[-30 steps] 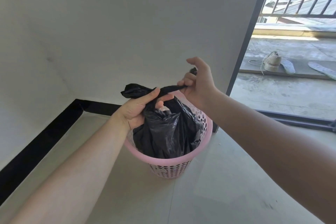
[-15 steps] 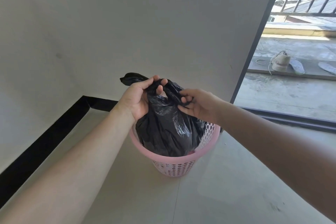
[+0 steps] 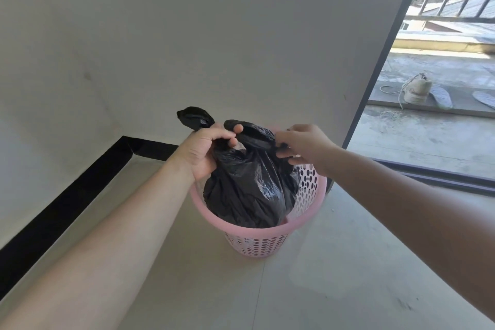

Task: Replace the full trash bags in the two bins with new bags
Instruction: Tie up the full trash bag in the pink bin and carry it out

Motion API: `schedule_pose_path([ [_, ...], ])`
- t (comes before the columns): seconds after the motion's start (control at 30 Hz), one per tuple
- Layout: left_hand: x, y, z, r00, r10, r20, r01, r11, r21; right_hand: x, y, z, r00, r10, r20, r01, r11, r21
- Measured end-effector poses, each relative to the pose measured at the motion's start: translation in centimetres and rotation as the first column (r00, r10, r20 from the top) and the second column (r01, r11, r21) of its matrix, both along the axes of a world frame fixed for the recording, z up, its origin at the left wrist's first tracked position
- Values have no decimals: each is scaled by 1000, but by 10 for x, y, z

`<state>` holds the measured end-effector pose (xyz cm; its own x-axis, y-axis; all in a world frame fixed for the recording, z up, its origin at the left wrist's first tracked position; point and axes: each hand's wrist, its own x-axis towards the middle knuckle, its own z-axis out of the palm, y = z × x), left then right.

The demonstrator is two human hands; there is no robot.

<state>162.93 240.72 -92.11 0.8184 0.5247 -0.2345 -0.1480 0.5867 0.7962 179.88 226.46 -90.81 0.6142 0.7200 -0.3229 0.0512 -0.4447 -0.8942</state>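
Note:
A pink perforated bin [image 3: 257, 233] stands on the floor near the wall corner. A full black trash bag [image 3: 249, 187] sits in it, its top gathered above the rim. My left hand [image 3: 206, 150] grips the bag's neck on the left, and one black end sticks up behind its knuckles. My right hand [image 3: 302, 144] pinches the other black end on the right. A twisted band of plastic runs between the two hands.
A white wall with a black skirting board [image 3: 67, 201] runs behind and to the left. To the right, a dark door frame [image 3: 385, 56] opens onto a balcony where a shoe [image 3: 416, 91] and insoles lie, with a railing beyond.
My right hand came down from its raised pull to the bag's top, then shifted a little right with its end. The left hand kept its grip on the neck.

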Motion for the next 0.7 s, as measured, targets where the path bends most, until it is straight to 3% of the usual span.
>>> schedule_pose_path([
  [0.1,-1,-2,-3,990,-95,-107,115,973,200,0,2,-4,952,83,293,-36,986,-163],
  [0.17,-2,-4,0,978,-122,-168,171,932,320,0,3,-3,902,139,409,-85,985,-148],
  [0.27,-2,-5,6,969,-144,-200,216,884,414,3,3,1,870,260,420,-253,965,-72],
  [0.4,-3,-5,13,953,-208,-220,290,837,463,0,5,-3,833,472,290,-477,877,-55],
  [0.47,-4,-4,17,941,-225,-252,323,815,480,-6,8,-7,787,524,326,-536,842,-59],
  [0.53,-5,-1,18,937,-169,-304,306,816,491,-9,12,-13,772,489,406,-506,859,-73],
  [0.6,-8,4,16,937,-45,-347,225,837,500,-7,15,-12,836,373,401,-372,924,-85],
  [0.7,-6,8,12,954,91,-285,43,901,431,-7,17,-13,863,329,383,-321,943,-87],
])
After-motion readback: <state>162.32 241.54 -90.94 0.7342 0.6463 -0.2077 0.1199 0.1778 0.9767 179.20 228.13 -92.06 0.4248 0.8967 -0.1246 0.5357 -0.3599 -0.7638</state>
